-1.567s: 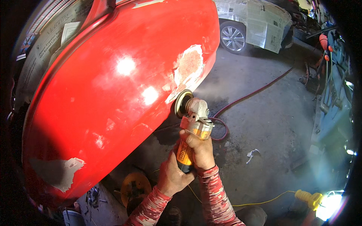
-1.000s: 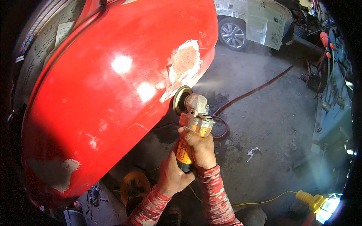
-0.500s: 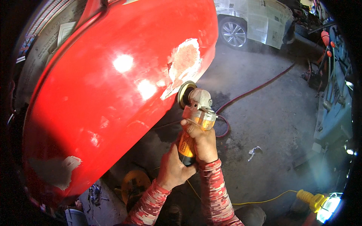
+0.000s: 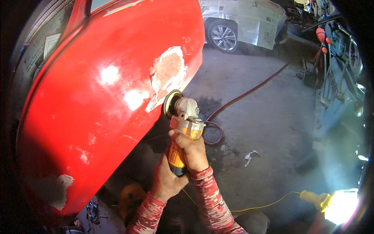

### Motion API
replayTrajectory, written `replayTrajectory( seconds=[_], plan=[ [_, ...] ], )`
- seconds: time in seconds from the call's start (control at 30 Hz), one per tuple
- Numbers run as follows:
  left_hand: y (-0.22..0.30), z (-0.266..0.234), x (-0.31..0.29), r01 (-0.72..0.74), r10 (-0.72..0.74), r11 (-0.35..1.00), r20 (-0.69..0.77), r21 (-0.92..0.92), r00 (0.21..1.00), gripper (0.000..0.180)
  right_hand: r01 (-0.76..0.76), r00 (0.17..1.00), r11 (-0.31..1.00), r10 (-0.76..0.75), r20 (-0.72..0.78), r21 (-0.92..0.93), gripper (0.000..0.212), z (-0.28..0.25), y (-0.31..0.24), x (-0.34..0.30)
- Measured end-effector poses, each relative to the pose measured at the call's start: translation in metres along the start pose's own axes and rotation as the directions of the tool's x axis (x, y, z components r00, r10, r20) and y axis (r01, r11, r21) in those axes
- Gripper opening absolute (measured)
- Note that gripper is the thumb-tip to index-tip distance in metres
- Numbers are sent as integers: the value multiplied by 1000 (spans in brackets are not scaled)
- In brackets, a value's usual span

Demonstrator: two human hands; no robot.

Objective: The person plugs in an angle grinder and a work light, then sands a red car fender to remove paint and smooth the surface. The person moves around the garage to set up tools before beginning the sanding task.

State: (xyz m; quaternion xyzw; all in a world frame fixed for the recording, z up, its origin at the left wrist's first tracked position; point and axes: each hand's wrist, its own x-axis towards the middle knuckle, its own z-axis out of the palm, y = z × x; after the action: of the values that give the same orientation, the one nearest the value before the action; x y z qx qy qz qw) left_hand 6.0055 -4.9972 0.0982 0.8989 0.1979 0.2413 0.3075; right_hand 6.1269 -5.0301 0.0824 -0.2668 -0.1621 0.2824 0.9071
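An angle grinder (image 4: 180, 150) with a yellow-and-black body and a grey metal head is held in both hands. My right hand (image 4: 191, 150) wraps round its body just behind the head. Lower down, my left hand (image 4: 165, 181) grips the rear end, its fingers partly hidden behind the tool. The round disc (image 4: 171, 103) of the grinder stands at the edge of a red car body panel (image 4: 97, 117), by the lower tip of a sanded bare patch (image 4: 168, 74). Whether the disc touches the panel I cannot tell.
A red hose (image 4: 249, 93) loops across the concrete floor. At lower right glows a work lamp (image 4: 341, 206) on a yellow cord (image 4: 269, 206). Behind stands a car wrapped in masking paper (image 4: 255, 23). Tools hang along the right side. White scrap (image 4: 250, 157) lies on the floor.
The whole view has shifted, so panel, hands and floor things sit further left. Both hands keep their hold on the grinder, and its disc stays near the patch's lower tip.
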Motion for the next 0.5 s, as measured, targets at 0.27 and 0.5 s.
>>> replayTrajectory(
  seconds=[0.27, 0.5],
  plan=[
    [-17, -1, 23, -12, -1, 997, 177, 73, 984, 71, 56, 980, 997, -44, -194, 61, 30, -16, 3, 5],
    [-27, -10, 10, -59, 41, 971, 81, 233, 996, 76, 45, 976, 997, -30, -216, 66, 33, -4, 23, -11]
  ],
)
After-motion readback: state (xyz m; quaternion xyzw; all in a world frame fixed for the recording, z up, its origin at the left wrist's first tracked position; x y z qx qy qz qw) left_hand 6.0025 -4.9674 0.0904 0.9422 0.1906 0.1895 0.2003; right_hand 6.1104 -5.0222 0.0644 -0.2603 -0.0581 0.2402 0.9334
